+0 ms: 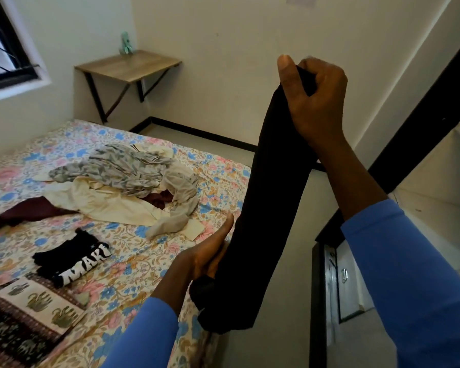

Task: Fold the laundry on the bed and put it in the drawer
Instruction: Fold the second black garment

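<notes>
Above the edge of the bed [144,277], the right hand [314,102] at one o'clock pinches the top of a black garment [271,208] while the left hand [210,251] at six grips its lower part. A slackened pinch would likely drop it to the floor [284,346].

Hidden and cut-off parts
Fingers of the left hand [210,256] vanish behind the black garment [271,208]; the bed [133,266] and patterned cloth [24,320] run off the left edge.

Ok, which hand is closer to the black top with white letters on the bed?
Left. The left hand holds the black cloth low, just right of the lettered top; the right hand grips the cloth's upper end, far higher.
</notes>
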`<state>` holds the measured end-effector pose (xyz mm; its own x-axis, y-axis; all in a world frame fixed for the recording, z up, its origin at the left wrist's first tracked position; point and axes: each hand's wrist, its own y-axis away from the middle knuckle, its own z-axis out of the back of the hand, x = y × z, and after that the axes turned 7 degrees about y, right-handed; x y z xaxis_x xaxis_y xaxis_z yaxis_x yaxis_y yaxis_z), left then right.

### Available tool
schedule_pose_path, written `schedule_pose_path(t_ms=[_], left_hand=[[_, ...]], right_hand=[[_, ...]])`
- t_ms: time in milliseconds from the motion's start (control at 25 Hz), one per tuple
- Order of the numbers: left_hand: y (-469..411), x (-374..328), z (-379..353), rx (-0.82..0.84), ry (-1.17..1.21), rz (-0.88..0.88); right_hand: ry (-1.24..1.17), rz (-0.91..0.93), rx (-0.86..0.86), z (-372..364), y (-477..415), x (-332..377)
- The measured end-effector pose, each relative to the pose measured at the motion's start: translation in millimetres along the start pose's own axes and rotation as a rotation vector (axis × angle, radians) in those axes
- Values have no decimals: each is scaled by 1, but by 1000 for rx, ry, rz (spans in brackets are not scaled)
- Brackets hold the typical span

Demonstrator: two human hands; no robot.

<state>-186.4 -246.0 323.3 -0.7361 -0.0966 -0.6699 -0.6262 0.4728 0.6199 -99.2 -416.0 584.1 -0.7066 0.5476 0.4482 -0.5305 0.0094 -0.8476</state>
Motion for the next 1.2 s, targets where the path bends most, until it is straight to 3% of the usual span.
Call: schedule_pose_path(t_ms=[120,200,440,520,600,680,760,880,1040,1120,1200], left_hand=[[15,14,-41,-11,-57,-32],[17,19,-64,-20,127,-164],[34,-3,-54,-427,688,-676],[51,-15,-49,-371,685,-693],[65,-21,-57,-247,531,-604],[79,-23,-79,-225,424,-648],[96,-20,-99,-494,492,-869],[140,-5,-111,-1064,539,-1380],[203,16,-120,-1748,57,-1771],[237,17,-127,-1926,-175,-1886],[269,16,-128,-2002,-374,-1921]], right_hand=[[-47,-34,6,1,3,0],[-56,-19,19,6,1,2],[-14,-23,-19,63,-5,-15],[-45,-67,-33,80,-3,-17],[-89,-75,-35,86,-2,-10],[-129,-46,-40,91,-2,5],[-148,-18,-53,99,-2,17],[-145,-56,-48,101,12,35],[-107,-244,-44,82,43,65],[-63,-347,-36,74,52,78],[-39,-424,19,68,54,86]])
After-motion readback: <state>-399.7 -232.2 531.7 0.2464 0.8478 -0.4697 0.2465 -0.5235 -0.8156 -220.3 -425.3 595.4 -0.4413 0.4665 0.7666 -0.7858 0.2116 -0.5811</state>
